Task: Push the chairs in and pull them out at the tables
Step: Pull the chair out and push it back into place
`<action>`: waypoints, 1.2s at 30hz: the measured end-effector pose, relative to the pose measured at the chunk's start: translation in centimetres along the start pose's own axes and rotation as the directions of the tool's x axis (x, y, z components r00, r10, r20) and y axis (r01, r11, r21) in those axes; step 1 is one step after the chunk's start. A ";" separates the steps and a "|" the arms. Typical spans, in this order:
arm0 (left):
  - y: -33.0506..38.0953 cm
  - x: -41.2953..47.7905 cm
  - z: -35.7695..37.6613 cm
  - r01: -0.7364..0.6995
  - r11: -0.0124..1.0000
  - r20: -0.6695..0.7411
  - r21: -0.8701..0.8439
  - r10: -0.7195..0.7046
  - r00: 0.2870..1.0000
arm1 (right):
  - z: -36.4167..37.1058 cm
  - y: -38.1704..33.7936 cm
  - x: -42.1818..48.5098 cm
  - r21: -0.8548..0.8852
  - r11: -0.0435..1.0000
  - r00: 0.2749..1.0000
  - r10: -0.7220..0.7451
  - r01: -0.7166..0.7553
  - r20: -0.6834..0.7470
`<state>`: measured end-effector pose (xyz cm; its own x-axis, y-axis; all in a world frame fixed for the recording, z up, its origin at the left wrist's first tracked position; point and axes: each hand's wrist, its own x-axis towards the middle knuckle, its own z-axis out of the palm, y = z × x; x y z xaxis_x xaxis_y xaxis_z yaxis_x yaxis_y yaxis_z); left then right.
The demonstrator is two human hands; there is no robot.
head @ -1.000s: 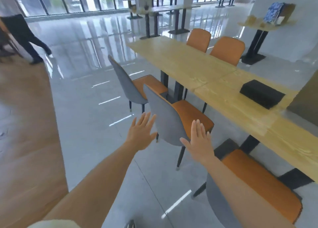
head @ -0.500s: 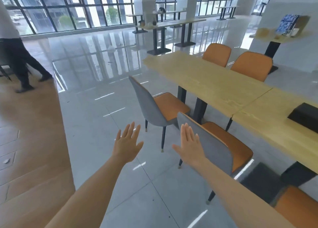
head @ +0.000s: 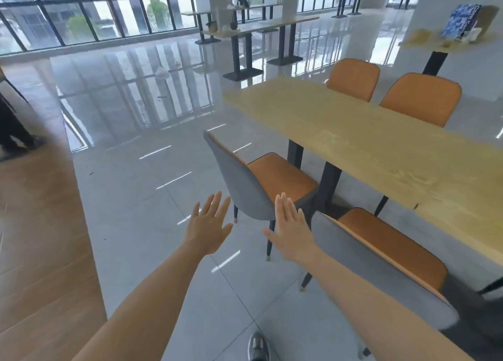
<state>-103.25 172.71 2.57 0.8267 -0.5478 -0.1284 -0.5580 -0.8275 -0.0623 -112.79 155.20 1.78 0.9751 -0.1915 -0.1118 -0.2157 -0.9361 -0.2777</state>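
A grey shoe [head: 258, 347] shows at the bottom edge on the tiled floor [head: 152, 224]. Both arms reach forward: the left hand [head: 208, 224] and right hand [head: 292, 228] hang in the air with fingers straight and spread, gripping nothing. Right of the right hand stands the near chair [head: 381, 273], its grey back towards the person and its orange seat by the edge of the wooden surface [head: 353, 132]. Just beyond the hands, the second chair [head: 245, 181] stands drawn out. Two orange chairs [head: 420, 99] stand on the far side.
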 end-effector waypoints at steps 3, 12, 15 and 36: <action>-2.3 5.8 -1.2 -0.005 1.000 -0.001 0.001 0.005 1.000 | -0.8 -0.8 6.1 -0.020 0.999 0.999 -0.034 0.034 0.036; -9.9 19.6 -2.5 -0.057 0.998 0.001 -0.010 0.057 0.998 | -2.7 -3.2 19.8 -0.077 0.997 0.996 -0.023 0.029 0.083; -12.3 24.2 -2.1 -0.118 0.993 0.000 -0.022 0.118 0.993 | -2.2 -3.9 23.5 -0.068 0.997 0.993 0.028 -0.021 0.110; -21.6 46.3 -0.3 -0.667 0.742 0.237 0.060 0.639 0.732 | 4.3 -10.3 35.8 0.143 0.742 0.754 0.634 -0.655 0.171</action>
<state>-52.87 165.17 -1.77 0.2317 -0.9004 -0.3682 -0.9702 -0.2415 -0.0200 -75.84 159.22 -3.46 0.5902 -0.6872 -0.4236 -0.8063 -0.5268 -0.2689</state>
